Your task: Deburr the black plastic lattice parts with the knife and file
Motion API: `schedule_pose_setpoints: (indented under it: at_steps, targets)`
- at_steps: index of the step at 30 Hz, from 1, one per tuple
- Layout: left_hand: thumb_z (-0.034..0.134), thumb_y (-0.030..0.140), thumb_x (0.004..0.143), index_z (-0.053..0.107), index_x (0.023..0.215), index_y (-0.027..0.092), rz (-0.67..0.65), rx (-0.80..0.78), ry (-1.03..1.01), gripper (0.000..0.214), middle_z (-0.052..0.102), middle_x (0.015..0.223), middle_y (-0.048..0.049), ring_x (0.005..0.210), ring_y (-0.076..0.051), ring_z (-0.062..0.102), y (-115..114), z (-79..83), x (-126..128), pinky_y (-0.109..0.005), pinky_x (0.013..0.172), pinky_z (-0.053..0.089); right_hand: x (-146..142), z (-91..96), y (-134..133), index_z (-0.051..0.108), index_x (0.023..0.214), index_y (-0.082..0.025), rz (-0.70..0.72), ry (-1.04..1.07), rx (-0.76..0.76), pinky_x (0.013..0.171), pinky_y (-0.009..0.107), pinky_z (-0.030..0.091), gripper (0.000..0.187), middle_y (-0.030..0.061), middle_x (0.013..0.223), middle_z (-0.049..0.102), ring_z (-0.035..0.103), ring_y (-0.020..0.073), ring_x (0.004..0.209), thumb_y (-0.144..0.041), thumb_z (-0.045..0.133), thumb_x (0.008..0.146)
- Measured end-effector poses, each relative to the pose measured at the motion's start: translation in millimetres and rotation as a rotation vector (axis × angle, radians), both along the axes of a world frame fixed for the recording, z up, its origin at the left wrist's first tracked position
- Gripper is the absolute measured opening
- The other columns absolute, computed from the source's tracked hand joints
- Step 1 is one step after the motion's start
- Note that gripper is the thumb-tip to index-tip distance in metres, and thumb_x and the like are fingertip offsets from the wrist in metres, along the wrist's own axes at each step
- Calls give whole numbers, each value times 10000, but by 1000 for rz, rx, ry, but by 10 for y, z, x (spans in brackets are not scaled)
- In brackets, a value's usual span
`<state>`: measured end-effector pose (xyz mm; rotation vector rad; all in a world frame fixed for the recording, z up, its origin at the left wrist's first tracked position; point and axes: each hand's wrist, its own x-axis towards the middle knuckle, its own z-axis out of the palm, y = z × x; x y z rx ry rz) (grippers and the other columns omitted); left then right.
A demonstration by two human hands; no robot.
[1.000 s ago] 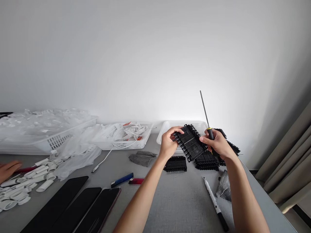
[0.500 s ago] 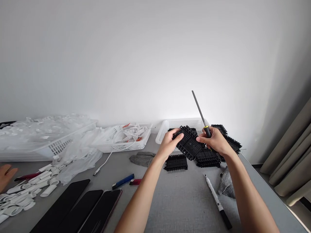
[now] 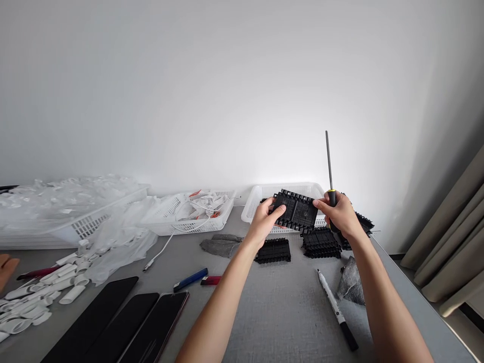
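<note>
Between my hands is a black plastic part [image 3: 298, 209] with toothed long edges, held raised and slightly tilted. My left hand [image 3: 264, 219] grips its left end, thumb on top. My right hand [image 3: 342, 214] is closed around the black and yellow handle of a slim file [image 3: 328, 161], whose grey shaft points up. The right thumb and fingertips also meet the part's right end. Below lie a single similar black part [image 3: 274, 250] and a stack of black parts [image 3: 321, 243]. More of them are partly hidden behind my right hand.
Behind the part stands a white basket [image 3: 257, 194]; another basket [image 3: 155, 228] holds cables and wrappers. A marker [image 3: 336, 308], grey gloves [image 3: 221, 246], blue cutter [image 3: 191, 280] and dark phones [image 3: 155, 327] lie nearby. White tubes [image 3: 45, 297] and another person's hand [image 3: 7, 269] are left.
The black part has turned to lie more nearly level and rises a little. My right hand has shifted right, and the file has swung from leaning left to almost upright.
</note>
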<state>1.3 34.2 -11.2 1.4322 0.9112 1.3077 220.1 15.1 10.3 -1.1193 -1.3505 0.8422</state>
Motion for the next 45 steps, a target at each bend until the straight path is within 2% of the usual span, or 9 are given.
schedule_pose_setpoints:
  at_steps: [5,9,12,20,22,27,34,39,45]
  targets:
    - [759,441,770,702,1043,180,66,101,6,382,729,1081,-101,1009,-246,651,37,-59,6,-336,866,491,-22,-5,-4,430,771,-234,-27,-155,35,424,259,357,464,-16,730,582,430,92,451,-578,740,736]
    - [738,438,791,701,1015,169,133,138,-5,352,732,1016,-87,960,-231,649,96,-98,-45,-322,848,472,-12,-47,3,473,782,-232,-136,-346,157,522,286,359,450,12,673,557,475,145,536,-644,406,950]
    - [738,422,789,700,989,171,173,137,-41,323,725,982,-70,916,-210,639,125,-106,-74,-305,824,464,23,-63,18,461,839,-238,-152,-415,228,554,299,360,467,31,704,573,487,166,574,-619,246,1000]
    - [743,417,773,687,967,173,216,124,-105,317,715,943,-57,870,-195,635,165,-110,-93,-291,792,471,69,-2,-5,666,957,-227,-40,-617,218,618,312,374,441,62,853,678,533,189,677,-644,544,880]
    - [732,417,784,687,972,172,222,129,-86,312,710,932,-57,864,-196,632,158,-106,-95,-291,778,471,32,4,-23,701,958,-223,-23,-660,188,604,312,369,452,67,857,688,529,181,648,-640,544,879]
    - [718,395,800,688,979,176,223,154,-65,284,711,956,-58,888,-202,631,118,-80,-64,-300,802,465,-71,0,-50,723,886,-214,-39,-766,192,547,306,338,491,24,589,595,430,148,494,-629,463,919]
    - [730,389,780,688,959,179,230,189,-98,280,702,917,-42,846,-186,615,147,-90,-74,-287,788,450,43,-52,18,752,1023,-217,-135,-834,211,582,325,391,549,58,644,677,523,185,516,-677,484,893]
    - [752,413,752,670,880,173,277,146,-96,283,663,801,-17,723,-159,578,211,-130,-157,-271,711,432,218,-63,70,763,989,-231,-160,-852,194,603,335,406,543,68,692,706,575,215,571,-683,479,890]
    - [744,375,759,696,954,166,242,191,-113,289,712,921,-46,856,-186,626,147,-70,-109,-284,793,455,33,-53,26,766,1058,-220,-132,-856,229,586,333,400,571,63,658,695,570,201,531,-690,488,893]
